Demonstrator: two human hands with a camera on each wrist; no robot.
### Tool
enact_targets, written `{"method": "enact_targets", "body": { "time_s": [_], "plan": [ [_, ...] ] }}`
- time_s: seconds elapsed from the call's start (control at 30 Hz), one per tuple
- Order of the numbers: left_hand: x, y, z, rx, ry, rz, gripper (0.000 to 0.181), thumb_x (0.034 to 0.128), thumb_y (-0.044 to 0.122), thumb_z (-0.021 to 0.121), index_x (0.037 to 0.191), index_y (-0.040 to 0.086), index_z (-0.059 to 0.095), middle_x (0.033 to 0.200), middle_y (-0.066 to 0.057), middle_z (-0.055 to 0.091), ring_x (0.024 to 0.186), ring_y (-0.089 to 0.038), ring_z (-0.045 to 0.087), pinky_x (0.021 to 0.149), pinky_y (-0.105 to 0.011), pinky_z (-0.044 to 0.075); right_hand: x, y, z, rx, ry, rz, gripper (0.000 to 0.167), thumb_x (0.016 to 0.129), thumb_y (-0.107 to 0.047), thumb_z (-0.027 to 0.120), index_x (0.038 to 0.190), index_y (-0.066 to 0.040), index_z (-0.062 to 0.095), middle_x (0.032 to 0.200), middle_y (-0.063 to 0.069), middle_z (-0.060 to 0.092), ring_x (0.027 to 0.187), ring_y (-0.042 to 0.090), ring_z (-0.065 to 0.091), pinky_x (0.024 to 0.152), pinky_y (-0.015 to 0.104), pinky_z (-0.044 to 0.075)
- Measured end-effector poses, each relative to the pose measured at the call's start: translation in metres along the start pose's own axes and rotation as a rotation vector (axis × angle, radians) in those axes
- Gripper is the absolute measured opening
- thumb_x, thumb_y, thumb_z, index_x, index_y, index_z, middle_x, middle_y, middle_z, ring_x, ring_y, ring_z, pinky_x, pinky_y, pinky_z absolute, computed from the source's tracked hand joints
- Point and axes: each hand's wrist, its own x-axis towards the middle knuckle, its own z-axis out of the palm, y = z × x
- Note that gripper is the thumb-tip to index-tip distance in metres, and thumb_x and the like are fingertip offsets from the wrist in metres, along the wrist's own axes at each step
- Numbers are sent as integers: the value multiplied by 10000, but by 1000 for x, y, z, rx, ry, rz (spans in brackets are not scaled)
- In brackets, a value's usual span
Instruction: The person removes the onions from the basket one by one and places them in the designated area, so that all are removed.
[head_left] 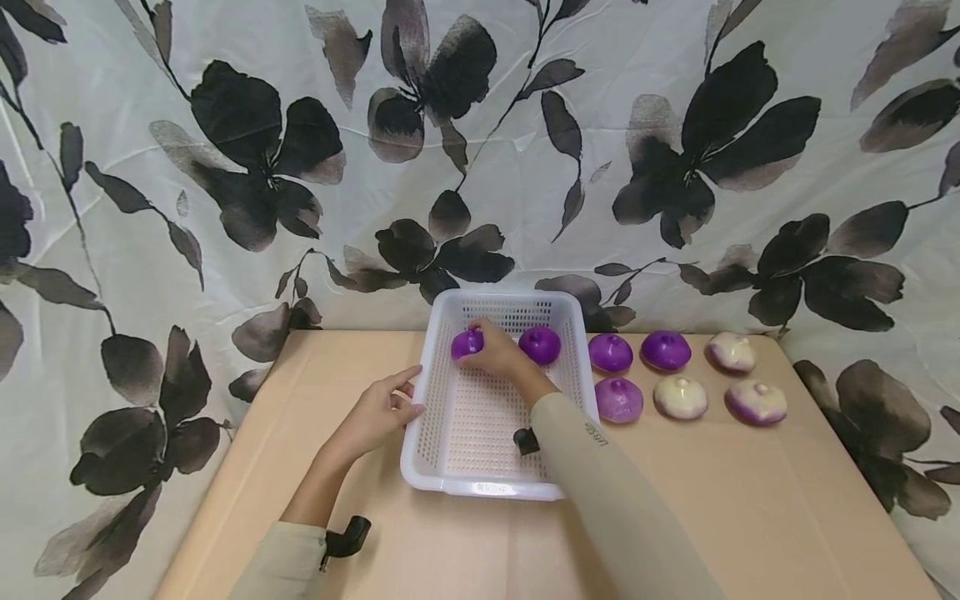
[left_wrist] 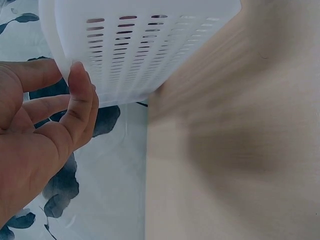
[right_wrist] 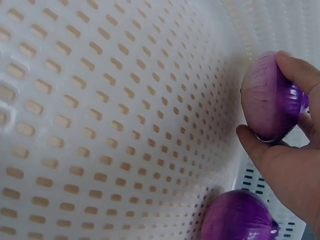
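A white perforated plastic basket [head_left: 480, 442] stands on the table. Inside its far left part, my right hand [head_left: 497, 350] grips a purple onion [right_wrist: 272, 97] between thumb and fingers. Whether that onion touches the basket floor I cannot tell. A second purple onion [head_left: 540, 344] lies in the far right part of the basket. My left hand [head_left: 381, 414] is at the basket's left side. In the left wrist view its bent fingers [left_wrist: 80, 100] pinch at the rim, against the outer wall.
Right of the basket, onions lie in two rows: purple ones [head_left: 665, 350], a lighter purple one [head_left: 618, 400] and several pale ones [head_left: 680, 397] with purple patches. A floral cloth [head_left: 570, 250] hangs behind the wooden table [head_left: 750, 517]. Dark camera mounts [head_left: 347, 537] sit on both wrists.
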Motion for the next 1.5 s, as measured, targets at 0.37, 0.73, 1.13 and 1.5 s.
{"method": "enact_targets", "body": {
  "time_s": [0.37,0.73,1.13,1.5],
  "plan": [
    [0,3,0,32,3,4,661,944,-9,676,1542,-60,401,1153,-238,590,849,-207,671,718,-378,626,0,-9,-25,-67,-30,-52,740,847,-202,837,1489,-134,474,1458,186,555,1351,381,557,1089,536,500],
    [0,0,-1,31,-3,9,660,943,-11,674,1543,-54,404,1157,-237,575,844,-207,655,729,-409,626,-8,-26,-64,-128,-13,-98,719,859,-296,817,1493,-224,484,1432,211,462,1309,412,542,1068,580,497],
    [0,-3,-4,69,-9,1,661,943,-16,661,1548,-51,397,1158,-226,579,872,-213,673,765,-460,626,-35,-44,-113,-208,29,-194,711,839,-380,824,1472,-295,513,1446,164,470,1300,402,536,1030,652,492],
    [-4,-2,-6,77,-14,-3,653,949,-3,666,1547,-39,407,1167,-226,575,879,-211,665,760,-433,623,-77,-24,-137,-254,44,-259,738,826,-372,847,1481,-278,519,1504,128,454,1335,404,521,1040,656,487]
  ]
}}
